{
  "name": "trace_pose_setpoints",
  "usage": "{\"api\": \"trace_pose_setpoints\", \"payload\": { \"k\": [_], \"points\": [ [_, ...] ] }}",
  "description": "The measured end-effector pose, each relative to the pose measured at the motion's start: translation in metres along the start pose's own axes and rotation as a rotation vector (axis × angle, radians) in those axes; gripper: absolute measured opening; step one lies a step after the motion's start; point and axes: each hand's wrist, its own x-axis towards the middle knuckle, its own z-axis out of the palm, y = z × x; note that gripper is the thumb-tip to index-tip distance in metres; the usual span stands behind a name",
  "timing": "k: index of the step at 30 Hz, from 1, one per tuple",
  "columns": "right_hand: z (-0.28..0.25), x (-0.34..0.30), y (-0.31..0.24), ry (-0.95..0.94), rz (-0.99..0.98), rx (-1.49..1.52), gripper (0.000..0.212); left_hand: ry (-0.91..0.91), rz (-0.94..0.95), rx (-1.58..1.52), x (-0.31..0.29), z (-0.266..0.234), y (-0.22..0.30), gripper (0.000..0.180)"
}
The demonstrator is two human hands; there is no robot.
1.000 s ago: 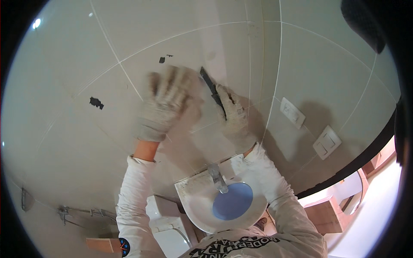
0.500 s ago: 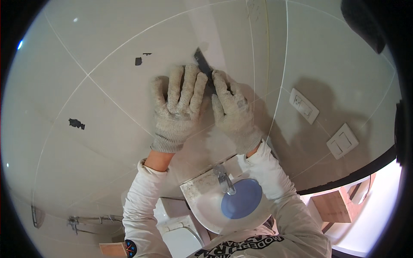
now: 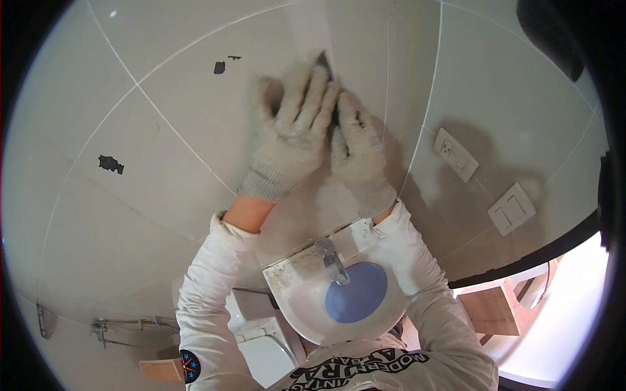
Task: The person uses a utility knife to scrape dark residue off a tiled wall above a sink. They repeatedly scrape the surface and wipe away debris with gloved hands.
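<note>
Both my hands wear dirty grey knitted gloves and are up at a light grey tiled wall [image 3: 189,215]. My right hand [image 3: 358,150] grips a dark, narrow, flat blade-like tool [image 3: 323,60], whose tip points up the wall. Just to its left, my left hand [image 3: 290,130] is pressed flat with fingers stretched out, and its fingertips lie over part of the tool. Between the two gloves most of the tool is hidden, so I cannot make out its exact kind.
Below my hands is a white washbasin [image 3: 306,322] with a tap [image 3: 332,262] and a blue disc [image 3: 355,293] in its bowl. A toilet [image 3: 261,348] stands beside it. White switch plates [image 3: 512,208] are on the right. Dark patches [image 3: 111,164] mark the wall.
Both hands have moved up the wall and slightly right, with the tool. My left fingers now overlap the tool, which showed more of its length before.
</note>
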Motion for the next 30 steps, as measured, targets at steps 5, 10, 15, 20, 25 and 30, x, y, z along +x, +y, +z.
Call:
{"api": "trace_pose_setpoints", "payload": {
  "k": [5, 10, 15, 20, 25, 30],
  "points": [
    [-0.004, 0.001, 0.002, -0.141, -0.101, -0.016, 0.053, 0.046, -0.125, -0.064, -0.031, 0.002, 0.002, 0.056],
    [-0.002, 0.006, 0.003, -0.004, -0.096, 0.048, 0.051, -0.007, -0.083, -0.008, -0.008, -0.006, 0.003, 0.057],
    [0.001, 0.007, -0.001, 0.025, -0.044, 0.114, 0.050, 0.014, -0.054, 0.015, -0.003, -0.004, 0.001, 0.059],
    [-0.003, 0.006, -0.019, -0.019, 0.099, 0.112, 0.048, -0.005, 0.023, 0.035, 0.005, -0.011, -0.005, 0.065],
    [-0.003, 0.008, -0.002, -0.015, -0.200, 0.036, 0.050, 0.016, -0.033, -0.022, -0.019, -0.008, -0.008, 0.056],
    [-0.004, 0.010, 0.002, 0.009, -0.004, 0.113, 0.050, 0.028, 0.002, 0.059, 0.003, -0.006, -0.005, 0.062]
  ]
}}
